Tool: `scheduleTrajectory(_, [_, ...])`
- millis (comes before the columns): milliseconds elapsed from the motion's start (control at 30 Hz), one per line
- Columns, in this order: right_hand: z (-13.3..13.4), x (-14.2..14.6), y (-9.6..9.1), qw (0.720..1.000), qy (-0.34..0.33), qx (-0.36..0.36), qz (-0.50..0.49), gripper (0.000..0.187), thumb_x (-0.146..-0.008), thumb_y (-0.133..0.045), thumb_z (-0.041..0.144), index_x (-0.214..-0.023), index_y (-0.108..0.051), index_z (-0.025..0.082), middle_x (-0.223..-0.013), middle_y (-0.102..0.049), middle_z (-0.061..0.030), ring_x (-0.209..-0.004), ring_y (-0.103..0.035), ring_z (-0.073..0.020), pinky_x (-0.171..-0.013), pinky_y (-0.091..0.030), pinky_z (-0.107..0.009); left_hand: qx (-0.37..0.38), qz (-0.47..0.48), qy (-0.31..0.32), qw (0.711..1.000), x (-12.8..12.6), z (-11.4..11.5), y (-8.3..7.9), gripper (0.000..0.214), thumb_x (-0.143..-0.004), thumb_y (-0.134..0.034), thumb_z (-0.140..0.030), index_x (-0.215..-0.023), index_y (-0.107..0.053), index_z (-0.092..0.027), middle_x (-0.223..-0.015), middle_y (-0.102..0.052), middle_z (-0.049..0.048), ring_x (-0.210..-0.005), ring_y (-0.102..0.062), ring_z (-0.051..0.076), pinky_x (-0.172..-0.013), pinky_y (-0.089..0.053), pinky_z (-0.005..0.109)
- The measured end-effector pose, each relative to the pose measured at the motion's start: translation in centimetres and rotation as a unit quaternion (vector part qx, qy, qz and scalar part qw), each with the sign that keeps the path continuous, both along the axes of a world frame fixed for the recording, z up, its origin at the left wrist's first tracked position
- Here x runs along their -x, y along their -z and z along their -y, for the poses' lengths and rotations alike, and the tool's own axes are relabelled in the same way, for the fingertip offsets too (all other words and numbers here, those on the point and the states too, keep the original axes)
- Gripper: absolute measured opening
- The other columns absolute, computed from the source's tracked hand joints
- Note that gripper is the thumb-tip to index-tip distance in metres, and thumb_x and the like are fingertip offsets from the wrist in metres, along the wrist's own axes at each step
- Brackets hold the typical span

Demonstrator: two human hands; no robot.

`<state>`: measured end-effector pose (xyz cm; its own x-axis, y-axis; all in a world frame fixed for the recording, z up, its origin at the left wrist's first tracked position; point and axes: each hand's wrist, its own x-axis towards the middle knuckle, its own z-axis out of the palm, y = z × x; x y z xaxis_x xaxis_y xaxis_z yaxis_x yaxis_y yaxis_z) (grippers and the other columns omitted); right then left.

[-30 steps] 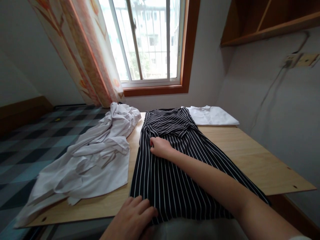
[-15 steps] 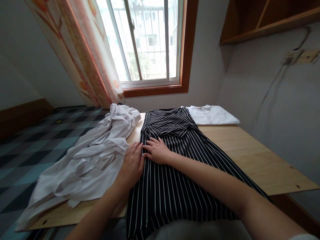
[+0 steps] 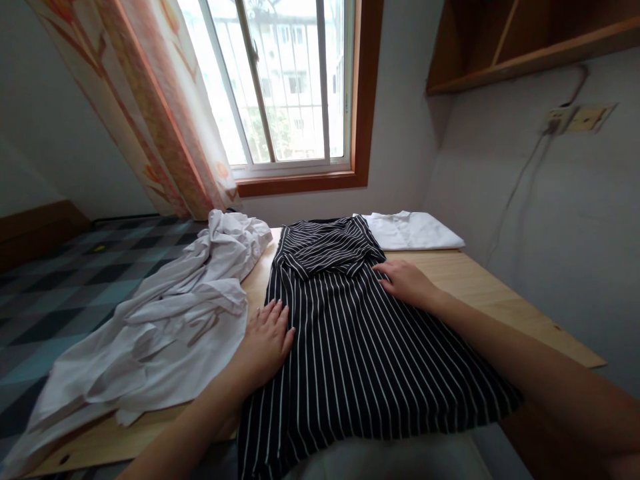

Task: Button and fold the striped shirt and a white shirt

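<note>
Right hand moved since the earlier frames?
Yes, rightward: the right hand, formerly left of the window frame's right post, now shows to its right.

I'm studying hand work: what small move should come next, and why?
Perhaps slide the right hand inward to smooth the upper folds of the striped garment: they look creased, and that hand is at the garment's right edge, the left hand at its left.

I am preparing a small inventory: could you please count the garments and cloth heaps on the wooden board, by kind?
Black-and-white striped garment: 1
Folded white garment: 1
Crumpled white cloth heap: 1 (separate pieces cannot be told)
Total: 3
</note>
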<state>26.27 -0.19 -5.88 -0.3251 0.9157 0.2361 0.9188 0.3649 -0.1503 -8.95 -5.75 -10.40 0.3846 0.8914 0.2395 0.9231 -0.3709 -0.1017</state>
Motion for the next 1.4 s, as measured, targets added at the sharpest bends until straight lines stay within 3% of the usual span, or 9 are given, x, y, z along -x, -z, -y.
scheduleTrajectory(67, [-1.1, -2.8, 0.7, 0.999, 0.044, 0.003, -0.016, 0.037, -0.089, -0.058, 0.021, -0.125, -0.064, 0.014, -0.119, -0.067, -0.0151, -0.110, -0.060, -0.0272, -0.097, -0.043, -0.038, 0.020, -0.005, 0.042, 0.999, -1.7, -0.2, -1.5, 0.052, -0.089, -0.044, -0.025, -0.139, -0.051, -0.011, -0.150, -0.048, 0.0153, -0.143, -0.037, 0.031, -0.118, -0.028, 0.053])
scheduleTrajectory(233, [-3.0, -5.5, 2.0, 0.987, 0.092, 0.081, -0.107, 0.028, -0.089, -0.058, 0.034, -0.107, -0.070, 0.014, -0.095, -0.072, -0.0104, -0.086, -0.065, -0.0228, -0.077, -0.046, -0.030, 0.097, 0.030, 0.277, 0.955, -10.2, -1.4, -4.7, 0.056, -0.088, -0.050, -0.022, -0.144, -0.044, -0.021, -0.157, -0.039, 0.0072, -0.148, -0.027, 0.025, -0.120, -0.026, 0.047])
scheduleTrajectory(367, [-3.1, -5.5, 2.3, 0.966, 0.100, 0.140, -0.193, 0.028, -0.082, -0.066, 0.033, -0.102, -0.067, 0.013, -0.081, -0.070, -0.0065, -0.074, -0.063, -0.0196, -0.065, -0.044, -0.026, 0.116, 0.066, 0.347, 0.928, -17.0, -2.5, -4.2, 0.049, -0.097, -0.045, -0.038, -0.142, -0.047, -0.019, -0.153, -0.043, 0.0113, -0.145, -0.033, 0.028, -0.118, -0.028, 0.048])
scheduleTrajectory(467, [-2.4, -5.7, 2.4, 0.960, 0.089, 0.166, -0.207, 0.032, -0.077, -0.069, 0.036, -0.099, -0.066, 0.013, -0.077, -0.068, -0.0047, -0.070, -0.060, -0.0187, -0.060, -0.042, -0.026, 0.126, 0.068, 0.342, 0.929, -19.3, -2.8, -2.6, 0.053, -0.099, -0.040, -0.046, -0.143, -0.047, -0.018, -0.153, -0.044, 0.0123, -0.144, -0.035, 0.029, -0.118, -0.029, 0.048])
scheduleTrajectory(633, [-0.1, -6.4, 2.2, 0.963, 0.025, 0.206, -0.169, 0.027, -0.077, -0.066, 0.041, -0.083, -0.069, 0.015, -0.078, -0.071, -0.0062, -0.072, -0.060, -0.0208, -0.062, -0.041, -0.028, 0.133, 0.071, 0.337, 0.929, -19.4, -2.5, -0.9, 0.055, -0.099, -0.042, -0.048, -0.146, -0.046, -0.021, -0.157, -0.038, 0.0111, -0.147, -0.029, 0.029, -0.121, -0.022, 0.048])
scheduleTrajectory(767, [2.3, -7.1, 1.4, 0.956, -0.021, 0.239, -0.167, 0.034, -0.081, -0.060, 0.047, -0.088, -0.073, 0.016, -0.086, -0.074, -0.0072, -0.079, -0.062, -0.0239, -0.069, -0.045, -0.031, 0.140, 0.077, 0.339, 0.927, -19.3, -2.5, -0.9, 0.055, -0.099, -0.041, -0.048, -0.147, -0.044, -0.022, -0.157, -0.037, 0.0116, -0.148, -0.028, 0.029, -0.121, -0.021, 0.050])
scheduleTrajectory(1033, [7.0, -9.0, 0.3, 0.916, -0.025, 0.321, -0.239, 0.048, -0.083, -0.056, 0.061, -0.085, -0.071, 0.015, -0.085, -0.072, -0.0061, -0.079, -0.061, -0.0233, -0.071, -0.046, -0.033, 0.135, 0.093, 0.344, 0.925, -19.4, -2.7, -0.5, 0.053, -0.098, -0.042, -0.049, -0.146, -0.045, -0.025, -0.158, -0.036, 0.0091, -0.148, -0.028, 0.028, -0.120, -0.022, 0.051])
scheduleTrajectory(1267, [9.1, -7.5, -0.8, 0.953, -0.004, 0.211, -0.218, 0.033, -0.084, -0.060, 0.051, -0.077, -0.059, 0.019, -0.076, -0.061, -0.0018, -0.071, -0.053, -0.0180, -0.065, -0.041, -0.029, 0.161, 0.106, 0.343, 0.919, -19.6, -3.0, -0.6, 0.053, -0.096, -0.048, -0.046, -0.145, -0.046, -0.024, -0.158, -0.037, 0.0094, -0.148, -0.027, 0.030, -0.120, -0.021, 0.054])
scheduleTrajectory(1400, [10.3, -3.9, -0.5, 0.968, -0.018, 0.182, -0.172, 0.013, -0.083, -0.064, 0.030, -0.088, -0.059, 0.019, -0.077, -0.060, -0.0006, -0.069, -0.052, -0.0158, -0.064, -0.040, -0.027, 0.209, 0.253, 0.286, 0.900, -19.7, -4.4, -0.3, 0.046, -0.095, -0.051, -0.031, -0.139, -0.051, -0.017, -0.145, -0.053, 0.0132, -0.138, -0.045, 0.025, -0.116, -0.036, 0.047])
